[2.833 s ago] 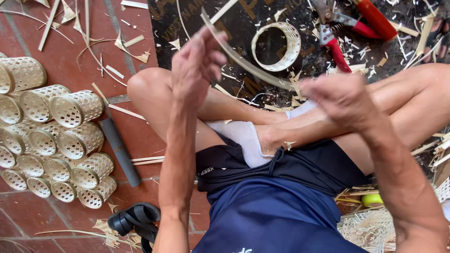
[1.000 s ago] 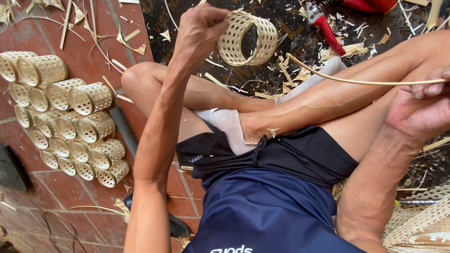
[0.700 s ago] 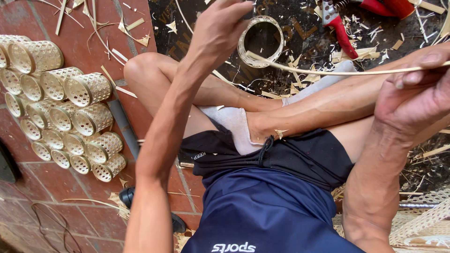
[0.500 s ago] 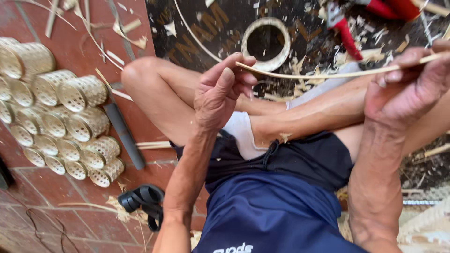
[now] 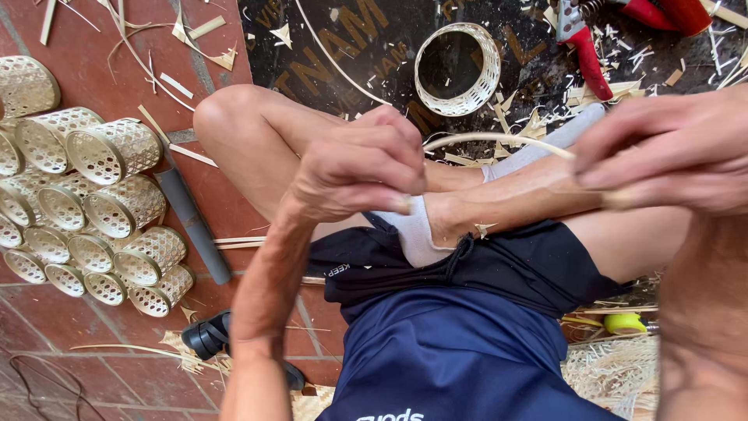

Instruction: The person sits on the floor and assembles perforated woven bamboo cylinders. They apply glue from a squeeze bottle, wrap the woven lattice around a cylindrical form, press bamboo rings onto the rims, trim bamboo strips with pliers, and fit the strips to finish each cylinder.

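I sit cross-legged on the floor. My left hand (image 5: 362, 171) and my right hand (image 5: 670, 152) each pinch an end of a thin pale bamboo strip (image 5: 499, 140), which bows upward between them above my legs. A woven bamboo ring (image 5: 457, 68) lies on the dark mat (image 5: 351, 47) beyond my knees, apart from both hands.
Several finished woven bamboo cylinders (image 5: 93, 203) are stacked on the red brick floor at left, beside a dark tube (image 5: 191, 218). Red-handled pruning shears (image 5: 584, 47) and bamboo shavings lie on the mat. A black sandal (image 5: 210, 335) and a small green-yellow object (image 5: 623, 322) lie near my hips.
My left hand set the woven ring down on the mat, came back toward my body and took the strip's free end. The strip now bends between both hands.
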{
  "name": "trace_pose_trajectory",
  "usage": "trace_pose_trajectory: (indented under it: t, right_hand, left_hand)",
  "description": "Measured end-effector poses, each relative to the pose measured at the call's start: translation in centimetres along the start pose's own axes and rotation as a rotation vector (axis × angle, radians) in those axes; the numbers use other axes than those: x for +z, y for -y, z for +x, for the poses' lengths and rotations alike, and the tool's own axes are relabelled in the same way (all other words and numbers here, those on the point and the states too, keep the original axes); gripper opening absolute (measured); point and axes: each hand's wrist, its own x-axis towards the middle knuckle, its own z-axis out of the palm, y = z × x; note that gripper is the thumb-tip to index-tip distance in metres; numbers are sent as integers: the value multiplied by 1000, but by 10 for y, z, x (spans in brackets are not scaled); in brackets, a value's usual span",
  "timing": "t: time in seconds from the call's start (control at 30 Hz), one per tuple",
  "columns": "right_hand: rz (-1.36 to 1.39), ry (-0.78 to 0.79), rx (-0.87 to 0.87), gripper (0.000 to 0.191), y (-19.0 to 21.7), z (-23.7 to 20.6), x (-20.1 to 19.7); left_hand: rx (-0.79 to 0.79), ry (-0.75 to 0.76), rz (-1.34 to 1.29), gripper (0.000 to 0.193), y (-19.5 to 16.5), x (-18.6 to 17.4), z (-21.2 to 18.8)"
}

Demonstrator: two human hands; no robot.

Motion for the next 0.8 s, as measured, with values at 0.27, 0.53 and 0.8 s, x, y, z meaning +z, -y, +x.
trace_pose_trajectory:
  t: [0.27, 0.53, 0.8]
  right_hand:
    - [-825, -165, 19, 19, -64, 38, 60]
    - [-898, -173, -32, 17, -76, 37, 73]
    - [-884, -177, -29, 18, -85, 37, 76]
  left_hand:
    - [175, 55, 989, 22, 55, 15, 13]
    - [178, -2, 1036, 26, 77, 28, 6]
    - [93, -8, 1152, 25, 79, 40, 10]
